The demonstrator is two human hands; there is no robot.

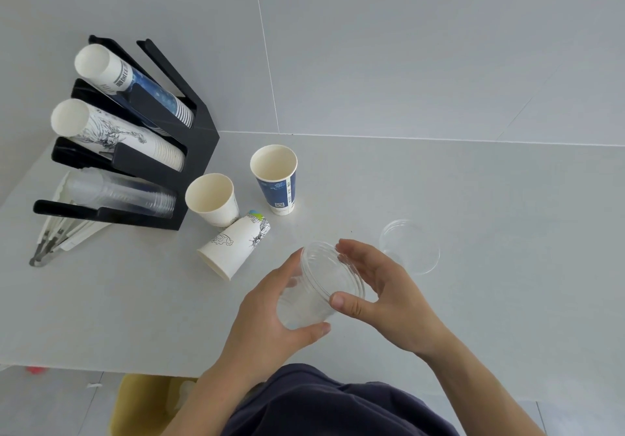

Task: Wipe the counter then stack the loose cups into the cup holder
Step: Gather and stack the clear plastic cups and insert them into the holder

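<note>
a clear plastic cup [314, 287] is held over the table [473, 199], right of the black cup holder [189, 151]; the left hand [267, 314] has its grip curled round the cup's body, the right hand [382, 293] pinches its rim; three paper cups [236, 205] sit just beside the holder

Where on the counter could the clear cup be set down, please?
Bare counter lies right of the blue cup, beyond the clear cup. Another bare patch lies left of the tipped cup. The cup holder side is crowded.
</note>
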